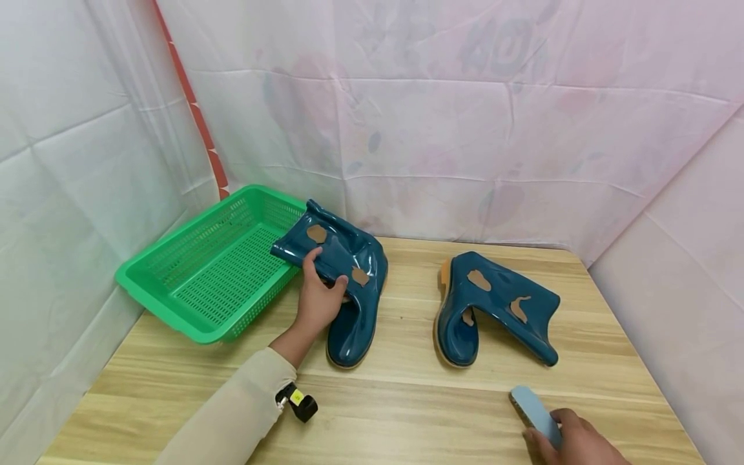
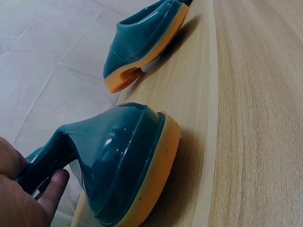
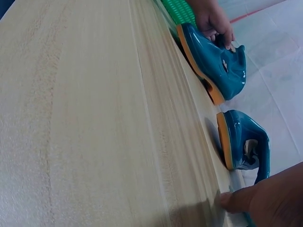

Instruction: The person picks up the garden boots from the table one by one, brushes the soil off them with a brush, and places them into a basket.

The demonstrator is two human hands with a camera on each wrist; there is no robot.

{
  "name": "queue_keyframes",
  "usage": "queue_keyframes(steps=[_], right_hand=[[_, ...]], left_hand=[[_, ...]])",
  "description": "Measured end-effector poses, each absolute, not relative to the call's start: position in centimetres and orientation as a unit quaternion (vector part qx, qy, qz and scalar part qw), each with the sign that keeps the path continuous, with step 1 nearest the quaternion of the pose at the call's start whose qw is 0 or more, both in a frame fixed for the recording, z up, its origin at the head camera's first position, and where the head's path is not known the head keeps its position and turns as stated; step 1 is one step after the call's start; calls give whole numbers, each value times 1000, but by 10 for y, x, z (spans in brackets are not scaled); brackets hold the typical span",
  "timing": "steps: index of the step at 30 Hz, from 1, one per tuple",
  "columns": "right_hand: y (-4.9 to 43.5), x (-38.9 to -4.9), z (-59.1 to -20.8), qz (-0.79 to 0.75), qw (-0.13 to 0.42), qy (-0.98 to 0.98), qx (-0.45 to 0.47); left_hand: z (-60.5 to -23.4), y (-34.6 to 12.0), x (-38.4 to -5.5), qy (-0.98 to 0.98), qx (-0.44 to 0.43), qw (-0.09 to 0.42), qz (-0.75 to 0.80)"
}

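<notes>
My left hand (image 1: 320, 298) grips the folded-over shaft of a glossy dark blue rubber boot (image 1: 363, 303). Its toe points toward me, and brown patches mark the shaft. In the left wrist view, this boot (image 2: 118, 161) shows a thick orange sole and the thumb against the shaft. To the right, a matching rubber boot (image 1: 506, 294) stands with its shaft flopped rightward, brown patches on it too. At the lower right my right hand (image 1: 581, 442) holds a light blue brush (image 1: 536, 413), bristles facing left. The right wrist view shows that hand (image 3: 265, 201) partly, the brush mostly hidden.
A green plastic basket (image 1: 174, 309) with perforated walls stands at the left of the wooden table (image 1: 407, 413). The held boot's shaft overlaps its right rim. White patterned cloth (image 1: 436, 148) hangs behind and along both sides.
</notes>
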State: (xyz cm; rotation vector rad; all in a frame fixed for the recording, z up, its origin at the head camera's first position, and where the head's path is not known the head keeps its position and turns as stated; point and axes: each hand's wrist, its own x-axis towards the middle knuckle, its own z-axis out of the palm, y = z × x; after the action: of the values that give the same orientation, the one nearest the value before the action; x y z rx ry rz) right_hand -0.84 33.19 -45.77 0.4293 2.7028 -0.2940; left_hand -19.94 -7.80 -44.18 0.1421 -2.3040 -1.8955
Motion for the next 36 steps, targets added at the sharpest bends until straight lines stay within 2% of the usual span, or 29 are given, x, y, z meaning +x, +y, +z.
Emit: queue_keyframes(steps=[4,13,16,20,23,31,36], right_hand=[[329,-9,-456,-112,151,972,138],[320,0,-452,-91,-8,993,73],[317,2,-448,-90,-20,994,66],[314,0,-440,-104,34,991,79],[313,-1,-436,-108,45,990,80],[311,2,-434,-112,-11,994,12],[306,6,-438,-109,-95,989,-21]], left_hand=[[-443,-77,-200,-753,49,68,-652],[-443,-77,-202,-748,49,66,-658],[-442,-77,-202,-751,44,68,-655],[-441,-79,-202,-764,29,83,-639],[-439,-80,-202,-782,17,102,-615],[-430,-85,-199,-798,-8,97,-594],[-426,-88,-196,-813,-43,103,-571]])
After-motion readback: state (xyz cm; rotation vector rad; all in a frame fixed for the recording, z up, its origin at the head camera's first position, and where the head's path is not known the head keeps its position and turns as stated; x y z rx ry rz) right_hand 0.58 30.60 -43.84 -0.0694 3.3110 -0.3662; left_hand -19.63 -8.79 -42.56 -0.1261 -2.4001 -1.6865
